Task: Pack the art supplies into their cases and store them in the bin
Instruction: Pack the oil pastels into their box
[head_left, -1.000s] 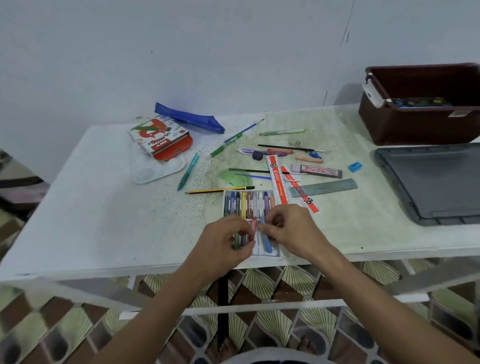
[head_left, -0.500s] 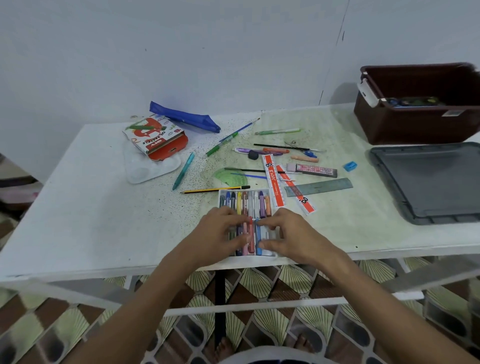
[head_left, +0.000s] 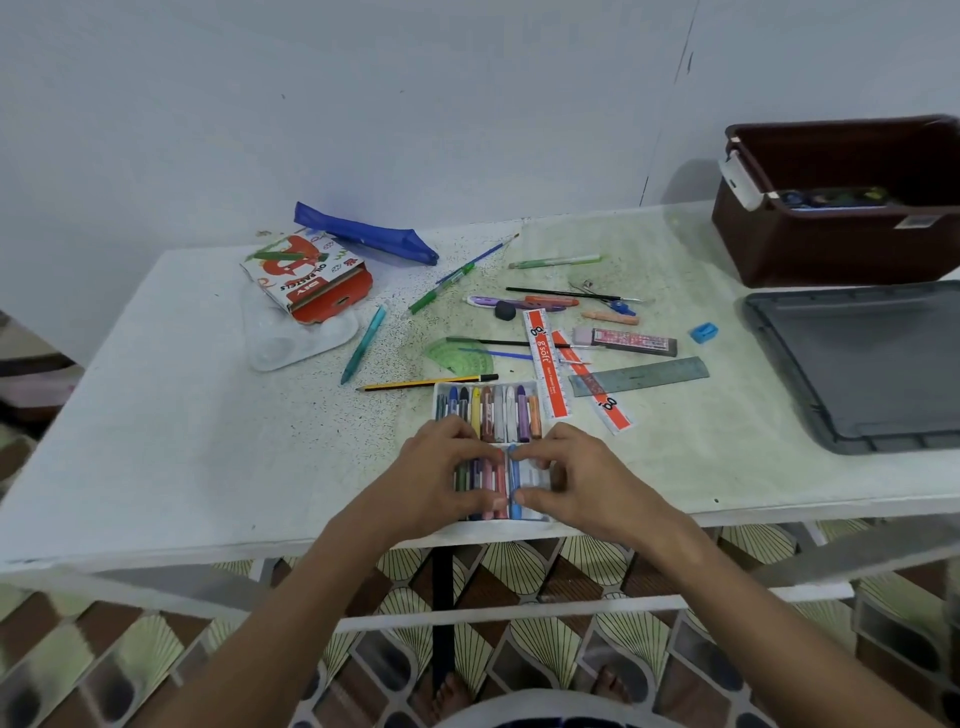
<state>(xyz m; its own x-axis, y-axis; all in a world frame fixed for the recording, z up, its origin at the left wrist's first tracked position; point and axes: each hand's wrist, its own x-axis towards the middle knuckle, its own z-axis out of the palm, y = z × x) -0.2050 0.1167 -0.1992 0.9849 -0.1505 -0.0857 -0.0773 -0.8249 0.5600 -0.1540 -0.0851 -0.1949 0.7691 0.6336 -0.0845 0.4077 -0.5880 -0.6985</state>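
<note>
Both forearms are bare to the near edge of the view, with no sleeves, watch or rings showing on the left hand (head_left: 441, 475) or right hand (head_left: 582, 480). Bare feet (head_left: 452, 696) show below the table.

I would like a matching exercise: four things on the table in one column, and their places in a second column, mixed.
Things:
1. brown bin
2. blue pouch
3. crayon tray
4. blue sharpener

Places:
A. under both hands, at the near edge
B. far right corner
C. beside the grey lid, on its left
D. at the back, behind the crayon box

Pairs: 1-B, 2-D, 3-A, 4-C
</note>
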